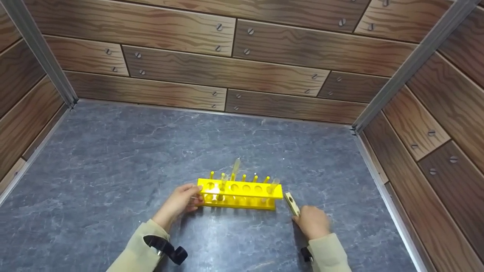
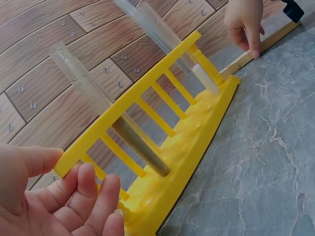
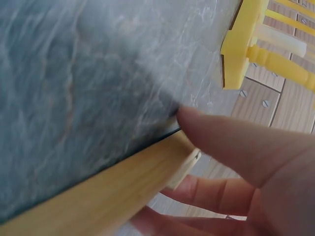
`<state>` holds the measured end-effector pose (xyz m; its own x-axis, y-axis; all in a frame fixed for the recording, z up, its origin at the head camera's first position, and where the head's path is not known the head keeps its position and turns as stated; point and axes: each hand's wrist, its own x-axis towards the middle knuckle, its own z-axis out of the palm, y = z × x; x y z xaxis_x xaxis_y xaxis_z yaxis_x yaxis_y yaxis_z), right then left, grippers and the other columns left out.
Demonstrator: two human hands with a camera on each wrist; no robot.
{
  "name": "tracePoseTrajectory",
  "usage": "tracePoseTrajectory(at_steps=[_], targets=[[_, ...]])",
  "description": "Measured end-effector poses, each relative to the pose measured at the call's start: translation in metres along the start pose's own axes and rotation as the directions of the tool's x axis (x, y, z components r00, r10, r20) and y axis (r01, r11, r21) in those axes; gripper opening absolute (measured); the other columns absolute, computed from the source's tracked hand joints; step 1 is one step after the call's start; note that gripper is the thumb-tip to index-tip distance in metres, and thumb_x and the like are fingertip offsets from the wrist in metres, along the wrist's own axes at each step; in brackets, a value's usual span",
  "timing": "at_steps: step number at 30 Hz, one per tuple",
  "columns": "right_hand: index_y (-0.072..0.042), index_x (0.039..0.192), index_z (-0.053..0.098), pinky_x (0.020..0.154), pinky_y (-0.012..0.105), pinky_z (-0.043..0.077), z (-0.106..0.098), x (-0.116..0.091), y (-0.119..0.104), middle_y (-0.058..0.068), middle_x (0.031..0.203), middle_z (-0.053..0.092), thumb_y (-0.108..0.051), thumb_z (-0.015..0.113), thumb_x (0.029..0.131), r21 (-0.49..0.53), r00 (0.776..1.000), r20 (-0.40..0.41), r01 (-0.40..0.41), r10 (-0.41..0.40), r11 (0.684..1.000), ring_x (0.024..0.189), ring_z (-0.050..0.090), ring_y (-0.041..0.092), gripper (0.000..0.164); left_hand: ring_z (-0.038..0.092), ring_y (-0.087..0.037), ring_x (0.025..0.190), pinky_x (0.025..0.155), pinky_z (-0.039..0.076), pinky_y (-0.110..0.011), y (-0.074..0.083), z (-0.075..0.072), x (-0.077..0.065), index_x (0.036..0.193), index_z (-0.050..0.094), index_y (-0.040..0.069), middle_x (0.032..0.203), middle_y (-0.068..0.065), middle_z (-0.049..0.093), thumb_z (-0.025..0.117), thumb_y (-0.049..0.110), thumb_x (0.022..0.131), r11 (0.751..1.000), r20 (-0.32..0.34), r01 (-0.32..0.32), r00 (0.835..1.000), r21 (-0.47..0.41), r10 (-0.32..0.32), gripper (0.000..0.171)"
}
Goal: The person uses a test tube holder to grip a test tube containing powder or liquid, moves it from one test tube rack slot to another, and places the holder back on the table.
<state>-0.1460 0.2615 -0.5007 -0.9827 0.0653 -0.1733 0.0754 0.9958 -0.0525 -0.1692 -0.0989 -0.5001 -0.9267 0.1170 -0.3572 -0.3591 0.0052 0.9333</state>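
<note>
A yellow test tube rack [image 1: 242, 204] stands on the table, a row of holes in its top bar and pegs along its back. My left hand [image 1: 181, 200] pinches the top bar's left end between thumb and fingers. A test tube with dark contents [image 2: 140, 145] is in a hole toward that end, and one with white contents [image 2: 204, 78] stands near the other end. Another clear tube [image 1: 236, 166] rises at the back pegs. Right of the rack, my right hand [image 1: 313, 222] grips a wooden test tube clamp [image 3: 113, 182] that lies low at the table, apart from the rack.
The grey marbled table [image 1: 151, 143] is bounded by wood-patterned walls [image 1: 181, 71] at the back and both sides. Metal corner strips [image 1: 401, 75] join the walls. Black straps with cameras [image 1: 166, 249] sit on the sleeves at both wrists.
</note>
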Motion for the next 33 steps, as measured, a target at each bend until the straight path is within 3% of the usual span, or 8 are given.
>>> tracePoseTrajectory(at_steps=[10,16,23,29,33], targets=[[-0.002,0.065,0.058,0.043,0.039,0.043,0.002,-0.001,-0.001,0.007,0.054,0.049,-0.023,0.067,0.084,0.01,0.998,-0.046,0.039,-0.038,0.999,0.047,0.048,0.022,0.03,0.064,-0.018,0.076,0.067,0.052,-0.032,-0.001,-0.006,-0.002,0.087,0.058,0.006,0.081,-0.005,0.06,0.053,0.025,0.094,0.999,0.054,0.001,0.999,-0.046,0.001,0.021],[-0.002,0.066,0.058,0.044,0.038,0.041,0.001,-0.002,0.005,0.006,0.055,0.049,-0.02,0.064,0.086,0.037,0.998,-0.032,0.055,-0.053,0.998,0.048,0.046,0.021,0.028,0.064,-0.019,0.078,0.068,0.052,-0.03,-0.003,-0.006,0.002,0.095,0.059,0.006,0.081,-0.004,0.06,0.056,0.026,0.092,0.99,0.1,0.072,0.993,-0.121,-0.06,0.02],[-0.006,0.066,0.053,0.044,0.034,0.037,0.0,-0.005,0.017,0.004,0.056,0.047,-0.017,0.064,0.086,0.183,0.999,-0.044,0.019,-0.011,0.983,0.048,0.044,0.019,0.025,0.063,-0.021,0.081,0.069,0.051,-0.03,-0.005,-0.003,0.003,0.101,0.059,0.005,0.084,-0.004,0.06,0.056,0.026,0.092,0.981,0.124,0.114,0.988,-0.158,-0.095,0.023],[0.0,0.08,0.059,0.048,0.034,0.039,0.002,-0.007,0.023,0.004,0.061,0.051,-0.014,0.065,0.086,0.268,0.995,-0.094,0.008,0.018,0.963,0.053,0.045,0.018,0.017,0.063,-0.018,0.079,0.067,0.051,-0.028,-0.005,-0.003,0.005,0.101,0.059,0.005,0.086,-0.005,0.06,0.055,0.027,0.092,0.978,0.123,0.116,0.988,-0.171,-0.096,0.024],[0.005,0.097,0.06,0.046,0.032,0.039,0.003,-0.007,0.023,0.004,0.063,0.053,-0.015,0.064,0.088,0.306,0.993,-0.115,0.016,0.02,0.952,0.052,0.046,0.016,0.022,0.063,-0.018,0.081,0.067,0.051,-0.028,-0.006,-0.004,0.004,0.104,0.057,0.005,0.086,-0.004,0.06,0.055,0.027,0.092,0.974,0.128,0.127,0.986,-0.187,-0.104,0.025]])
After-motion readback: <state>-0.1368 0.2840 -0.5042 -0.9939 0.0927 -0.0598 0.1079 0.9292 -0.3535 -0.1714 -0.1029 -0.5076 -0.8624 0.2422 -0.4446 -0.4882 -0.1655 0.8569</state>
